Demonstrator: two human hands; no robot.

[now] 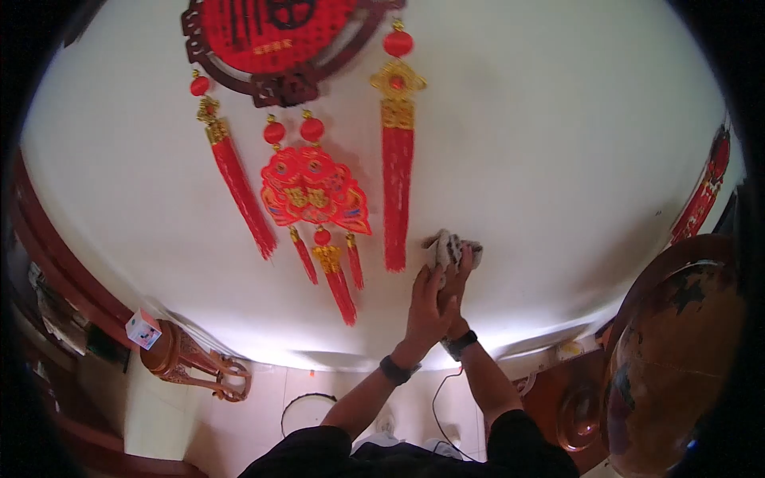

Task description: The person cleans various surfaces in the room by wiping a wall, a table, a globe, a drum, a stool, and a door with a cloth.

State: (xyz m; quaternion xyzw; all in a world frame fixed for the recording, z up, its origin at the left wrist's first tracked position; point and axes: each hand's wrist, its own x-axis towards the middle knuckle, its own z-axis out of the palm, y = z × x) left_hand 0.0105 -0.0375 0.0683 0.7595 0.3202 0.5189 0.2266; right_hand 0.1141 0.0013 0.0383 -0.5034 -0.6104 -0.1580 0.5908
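A crumpled grey cloth (453, 247) is pressed against the white wall (542, 175) in front of me. My right hand (457, 288) grips it, fingers over its lower part. My left hand (427, 309) overlaps the right one, its fingers stretched out and the tips at the cloth's lower edge. Dark bands circle both wrists. Just left of the cloth hangs a long red tassel (396, 191), part of a wall ornament. That ornament has a round red plaque (279, 36) in a dark frame and a red embroidered pendant (313, 191) below.
A carved wooden stand (171, 354) at lower left carries a small box (143, 329). Dark wooden furniture with a rounded top (669, 358) stands at right. Another red hanging (705, 191) is at far right. A cable (437, 398) runs near my feet.
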